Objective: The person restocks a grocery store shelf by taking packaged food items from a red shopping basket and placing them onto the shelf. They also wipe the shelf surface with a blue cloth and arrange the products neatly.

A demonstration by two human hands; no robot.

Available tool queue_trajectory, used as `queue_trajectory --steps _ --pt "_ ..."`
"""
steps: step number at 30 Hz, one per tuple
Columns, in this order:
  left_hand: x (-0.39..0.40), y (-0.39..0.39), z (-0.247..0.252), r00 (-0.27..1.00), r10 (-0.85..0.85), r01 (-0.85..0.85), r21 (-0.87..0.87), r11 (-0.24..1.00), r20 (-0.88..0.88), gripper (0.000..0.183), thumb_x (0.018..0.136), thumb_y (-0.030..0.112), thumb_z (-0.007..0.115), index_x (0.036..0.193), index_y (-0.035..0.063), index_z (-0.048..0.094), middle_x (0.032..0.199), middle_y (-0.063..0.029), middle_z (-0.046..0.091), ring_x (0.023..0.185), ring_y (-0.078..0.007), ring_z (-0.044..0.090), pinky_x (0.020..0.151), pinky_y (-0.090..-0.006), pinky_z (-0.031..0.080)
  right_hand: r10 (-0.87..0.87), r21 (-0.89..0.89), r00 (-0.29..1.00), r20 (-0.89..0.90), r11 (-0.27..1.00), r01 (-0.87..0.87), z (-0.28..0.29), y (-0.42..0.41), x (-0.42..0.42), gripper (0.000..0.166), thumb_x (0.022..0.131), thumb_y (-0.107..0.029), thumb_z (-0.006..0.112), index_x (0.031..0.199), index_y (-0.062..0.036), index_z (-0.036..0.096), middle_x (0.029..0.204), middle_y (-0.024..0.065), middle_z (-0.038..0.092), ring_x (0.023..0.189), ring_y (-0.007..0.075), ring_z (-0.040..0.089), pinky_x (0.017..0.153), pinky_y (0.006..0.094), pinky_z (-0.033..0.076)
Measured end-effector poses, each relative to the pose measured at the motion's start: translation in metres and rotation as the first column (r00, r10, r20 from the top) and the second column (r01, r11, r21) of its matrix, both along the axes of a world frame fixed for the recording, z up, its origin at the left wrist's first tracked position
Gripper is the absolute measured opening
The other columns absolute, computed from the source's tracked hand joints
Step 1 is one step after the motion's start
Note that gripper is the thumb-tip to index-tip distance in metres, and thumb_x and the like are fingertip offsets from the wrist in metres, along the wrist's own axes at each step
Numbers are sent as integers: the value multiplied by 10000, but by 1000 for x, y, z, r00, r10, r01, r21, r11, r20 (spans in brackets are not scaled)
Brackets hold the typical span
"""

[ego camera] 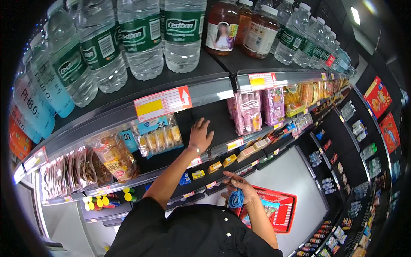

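My left hand [200, 135] reaches onto the black shelf [215, 120], fingers spread and nothing held. It is between a clear pack of small cakes with a blue panda label [160, 136] on its left and pink-wrapped snack packs [248, 112] on its right. Whether the fingertips touch the shelf surface, I cannot tell. My right hand [244, 189], lower and nearer my body, is closed around a rolled blue cloth [236, 198], with some fingers extended. Behind my right forearm a red plastic shopping basket [290, 208] stands on the floor, holding a colourful snack bag [269, 207].
Water bottles [182, 35] and amber drink bottles [222, 29] line the shelf above, with price tags [163, 102] on its edge. Bagged bread [114, 157] sits at left. Small yellow boxes [214, 167] are on the lower shelf. Another stocked shelf unit [346, 141] stands across the pale floor [282, 173].
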State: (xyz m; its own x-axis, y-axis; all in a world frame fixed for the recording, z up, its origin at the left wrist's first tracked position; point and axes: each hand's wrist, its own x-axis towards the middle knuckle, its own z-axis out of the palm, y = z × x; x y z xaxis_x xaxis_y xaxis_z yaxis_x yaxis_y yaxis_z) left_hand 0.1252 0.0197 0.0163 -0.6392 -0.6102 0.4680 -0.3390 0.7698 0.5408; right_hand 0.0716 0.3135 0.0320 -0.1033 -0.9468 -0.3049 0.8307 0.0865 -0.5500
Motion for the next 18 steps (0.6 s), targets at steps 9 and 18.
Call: queue_trajectory --steps 9,18 --pt "178 45 36 824 436 -486 -53 873 -362 665 827 22 618 1423 -33 328 1429 -237 372 1326 -353 356 1122 -442 247 38 -85 985 -166 995 -53 15 -79 -3 670 841 -103 680 1430 -42 367 1323 157 544 743 96 516 702 232 469" --pt "224 0 -5 836 413 -437 16 899 -361 632 962 226 554 1456 -24 250 1488 -244 283 1358 -368 323 1106 -474 286 -12 -62 824 -567 998 -29 27 -222 24 758 810 -57 692 1465 -39 310 1365 157 472 958 151 559 751 291 495"
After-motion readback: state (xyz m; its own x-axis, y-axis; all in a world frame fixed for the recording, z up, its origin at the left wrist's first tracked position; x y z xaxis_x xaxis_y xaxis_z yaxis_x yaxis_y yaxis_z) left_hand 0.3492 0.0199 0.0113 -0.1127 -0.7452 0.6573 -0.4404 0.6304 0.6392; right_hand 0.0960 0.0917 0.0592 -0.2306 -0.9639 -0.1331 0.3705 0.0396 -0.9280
